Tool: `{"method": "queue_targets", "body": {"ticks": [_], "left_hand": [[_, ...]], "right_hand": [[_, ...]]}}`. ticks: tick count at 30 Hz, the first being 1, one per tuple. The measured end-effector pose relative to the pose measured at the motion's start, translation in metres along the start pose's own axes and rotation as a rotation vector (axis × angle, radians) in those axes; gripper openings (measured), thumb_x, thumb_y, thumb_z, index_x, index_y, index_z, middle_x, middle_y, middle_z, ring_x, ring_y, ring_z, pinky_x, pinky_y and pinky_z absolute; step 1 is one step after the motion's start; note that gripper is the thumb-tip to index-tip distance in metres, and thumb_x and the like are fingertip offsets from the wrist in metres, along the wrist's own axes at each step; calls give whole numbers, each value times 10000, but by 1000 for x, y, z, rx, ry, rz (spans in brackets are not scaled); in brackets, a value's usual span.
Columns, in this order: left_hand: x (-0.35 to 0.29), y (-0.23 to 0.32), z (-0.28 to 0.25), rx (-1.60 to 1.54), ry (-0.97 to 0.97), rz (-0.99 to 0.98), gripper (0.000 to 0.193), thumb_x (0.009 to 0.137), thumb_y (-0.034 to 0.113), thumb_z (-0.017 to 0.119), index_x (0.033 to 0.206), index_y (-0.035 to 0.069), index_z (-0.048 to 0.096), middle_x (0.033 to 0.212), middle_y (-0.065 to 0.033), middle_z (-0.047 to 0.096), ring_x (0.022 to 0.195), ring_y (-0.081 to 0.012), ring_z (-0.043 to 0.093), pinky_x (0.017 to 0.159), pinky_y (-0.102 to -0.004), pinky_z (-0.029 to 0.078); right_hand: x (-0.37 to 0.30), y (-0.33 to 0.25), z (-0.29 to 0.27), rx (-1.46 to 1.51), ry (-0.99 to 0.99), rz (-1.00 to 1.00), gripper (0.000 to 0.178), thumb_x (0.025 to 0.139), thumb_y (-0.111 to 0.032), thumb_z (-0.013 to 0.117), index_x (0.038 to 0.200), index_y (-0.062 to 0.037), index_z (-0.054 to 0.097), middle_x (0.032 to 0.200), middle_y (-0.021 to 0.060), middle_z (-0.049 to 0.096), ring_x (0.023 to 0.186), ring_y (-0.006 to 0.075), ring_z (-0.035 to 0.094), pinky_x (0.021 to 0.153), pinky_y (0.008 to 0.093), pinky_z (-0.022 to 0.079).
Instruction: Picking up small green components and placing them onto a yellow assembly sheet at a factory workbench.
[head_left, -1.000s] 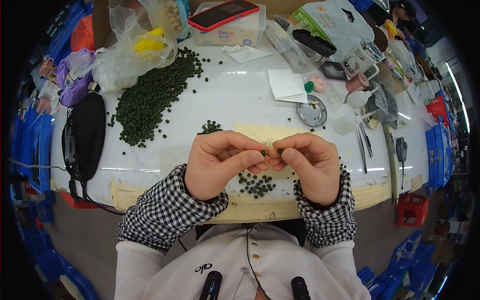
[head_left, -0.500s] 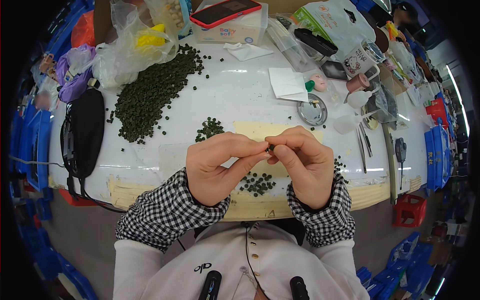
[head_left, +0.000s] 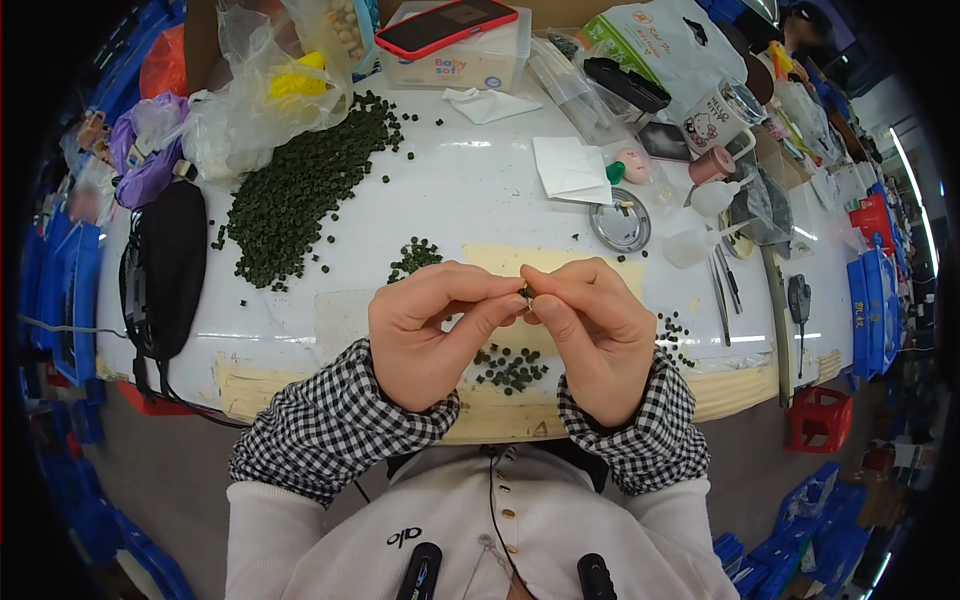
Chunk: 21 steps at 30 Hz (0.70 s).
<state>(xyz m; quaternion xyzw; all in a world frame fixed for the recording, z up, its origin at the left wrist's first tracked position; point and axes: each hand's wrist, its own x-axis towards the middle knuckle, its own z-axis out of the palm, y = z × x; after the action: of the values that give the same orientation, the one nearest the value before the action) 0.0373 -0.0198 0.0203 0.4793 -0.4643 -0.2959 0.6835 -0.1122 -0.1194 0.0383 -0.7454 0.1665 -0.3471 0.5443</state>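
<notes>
My left hand [head_left: 425,335] and my right hand [head_left: 602,340] meet fingertip to fingertip over the near middle of the table. Between their pinched thumbs and forefingers is a small dark green piece [head_left: 525,292], mostly covered by the fingers. Just below the hands lies a loose group of small dark green pieces [head_left: 513,370]. A small heap of the same pieces [head_left: 415,256] sits beyond my left hand, and a few more [head_left: 675,335] are scattered right of my right wrist. The large pile [head_left: 290,190] spreads over the far left.
A black pouch [head_left: 170,270] lies at the left edge, near plastic bags [head_left: 250,110]. Farther off are a plastic box [head_left: 460,62] with a red-cased phone [head_left: 447,27], a white paper [head_left: 572,168], a round metal dish [head_left: 620,222], squeeze bottles [head_left: 690,248], tweezers [head_left: 720,300] and a mug [head_left: 715,120].
My right hand has shifted slightly left and its fingertips have drawn closer to the left hand's. The small piece has moved left with them and is still pinched.
</notes>
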Motion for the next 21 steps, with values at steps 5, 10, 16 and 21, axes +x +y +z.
{"method": "queue_targets", "body": {"ticks": [5,10,16,21], "left_hand": [[1,-2,-1,-152,41,-78,162,892,-55,624,1050,-55,659,970,-128,665,877,-155,662,767,-251,543],[2,-3,-3,-85,-7,6,204,881,-63,630,1084,-58,654,997,-137,664,912,-169,662,794,-252,547],[5,-5,-6,-105,-40,17,223,872,-70,636,1092,-42,662,1007,-137,665,909,-171,659,816,-260,544],[7,-5,-8,-50,-42,48,206,862,-69,647,1061,-28,682,956,-126,679,877,-160,656,780,-256,537]], "right_hand": [[2,-5,-5,-254,-28,-161,274,866,32,657,1139,21,667,939,107,622,797,151,609,693,241,496],[2,-6,-2,-265,-26,-209,288,853,53,662,1139,23,665,963,117,620,807,157,624,696,238,504],[1,-14,-3,-305,-49,-172,299,854,58,662,1151,22,662,971,114,614,814,153,624,700,232,501],[1,-13,-2,-334,-57,-200,319,840,62,675,1155,18,663,950,100,613,781,144,600,671,232,490]]}}
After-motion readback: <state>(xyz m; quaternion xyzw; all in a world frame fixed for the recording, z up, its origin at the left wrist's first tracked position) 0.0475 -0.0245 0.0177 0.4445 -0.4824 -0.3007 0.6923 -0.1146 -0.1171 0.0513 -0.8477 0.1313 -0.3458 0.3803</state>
